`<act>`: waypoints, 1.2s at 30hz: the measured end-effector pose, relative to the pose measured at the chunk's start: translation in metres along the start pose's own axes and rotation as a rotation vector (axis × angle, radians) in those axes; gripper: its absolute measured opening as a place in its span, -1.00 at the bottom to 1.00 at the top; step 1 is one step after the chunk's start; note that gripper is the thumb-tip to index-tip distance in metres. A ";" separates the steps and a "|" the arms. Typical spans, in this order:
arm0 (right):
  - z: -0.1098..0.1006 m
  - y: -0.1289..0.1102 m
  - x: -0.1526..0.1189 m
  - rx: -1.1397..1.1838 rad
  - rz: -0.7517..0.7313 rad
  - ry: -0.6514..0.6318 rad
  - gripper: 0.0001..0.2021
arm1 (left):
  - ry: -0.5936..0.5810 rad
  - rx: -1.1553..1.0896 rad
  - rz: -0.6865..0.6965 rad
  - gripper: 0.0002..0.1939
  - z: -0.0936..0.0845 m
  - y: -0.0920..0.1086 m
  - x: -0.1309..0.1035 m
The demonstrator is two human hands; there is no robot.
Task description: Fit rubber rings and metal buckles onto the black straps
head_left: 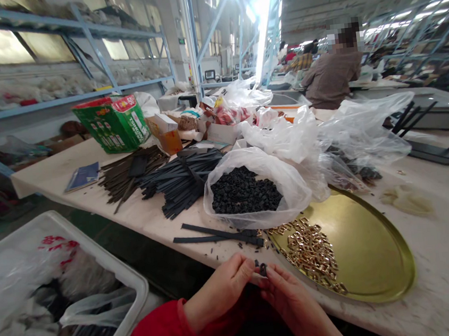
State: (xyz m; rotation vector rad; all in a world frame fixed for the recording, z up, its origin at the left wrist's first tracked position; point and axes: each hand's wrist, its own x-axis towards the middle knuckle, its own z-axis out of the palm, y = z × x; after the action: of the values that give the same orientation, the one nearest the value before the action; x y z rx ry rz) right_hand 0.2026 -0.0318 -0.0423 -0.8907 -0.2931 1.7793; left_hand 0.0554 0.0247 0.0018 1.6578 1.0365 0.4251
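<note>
Both of my hands meet at the table's front edge, fingertips almost touching. My left hand [224,284] pinches a small black loop [263,268] from one side. On the other side my right hand [288,292] has its thumb and fingers closed on the same piece. Just beyond them lie two black straps [211,237], with gold-coloured metal at their right ends. Gold-coloured buckles [311,250] are heaped on the left part of a round gold tray [372,254]. Behind the straps, an open clear plastic bag [294,187] holds many small black pieces [245,190].
Bundles of dark straps [185,175] lie at the left beside a blue booklet [83,176] and a green box [111,126]. Plastic bags [285,135] crowd the back. A white bin [138,284] stands at lower left. A person [331,76] sits farther off.
</note>
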 end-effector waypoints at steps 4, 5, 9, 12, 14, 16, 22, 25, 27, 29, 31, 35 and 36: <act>-0.002 -0.001 -0.002 0.008 -0.003 0.066 -0.83 | -0.004 0.124 -0.034 -0.76 -0.002 0.000 -0.003; -0.003 0.000 -0.003 0.001 0.000 0.076 -0.83 | -0.001 0.124 -0.047 -0.78 -0.001 0.000 -0.004; -0.005 0.003 -0.002 -0.094 0.007 0.095 -0.77 | -0.083 0.005 -0.210 -0.83 0.000 0.004 -0.007; -0.008 0.006 0.001 -0.258 -0.031 0.121 -0.69 | -0.176 -0.097 -0.316 -0.85 0.001 0.006 -0.009; -0.010 0.007 0.003 -0.340 -0.043 0.132 -0.65 | -0.209 -0.152 -0.321 -0.85 0.002 0.004 -0.009; -0.013 0.009 0.003 -0.367 -0.036 0.133 -0.64 | -0.221 -0.180 -0.318 -0.86 0.004 0.001 -0.010; -0.008 0.008 -0.003 -0.202 0.022 0.107 -0.66 | -0.158 -0.148 -0.299 -0.89 0.010 -0.007 -0.011; -0.005 0.006 -0.006 -0.080 0.047 0.068 -0.68 | -0.122 -0.128 -0.255 -0.88 0.009 -0.004 -0.014; -0.004 0.006 -0.007 -0.052 0.047 0.046 -0.69 | -0.117 -0.099 -0.227 -0.86 0.008 -0.001 -0.016; -0.003 0.006 -0.009 -0.050 0.031 0.034 -0.71 | -0.124 -0.078 -0.225 -0.85 0.008 0.000 -0.018; -0.002 0.006 -0.010 -0.051 0.017 0.036 -0.73 | -0.119 -0.075 -0.232 -0.84 0.009 0.000 -0.020; -0.001 0.008 -0.011 -0.051 0.038 0.049 -0.79 | -0.056 -0.013 -0.213 -0.81 0.012 -0.003 -0.024; -0.001 0.008 -0.011 -0.053 0.044 0.050 -0.79 | -0.035 0.043 -0.183 -0.81 0.013 -0.004 -0.025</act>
State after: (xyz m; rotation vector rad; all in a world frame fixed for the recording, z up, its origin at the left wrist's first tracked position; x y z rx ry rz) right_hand 0.1990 -0.0454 -0.0430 -0.9845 -0.2910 1.7933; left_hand 0.0494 -0.0025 -0.0005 1.5862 1.1671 0.2536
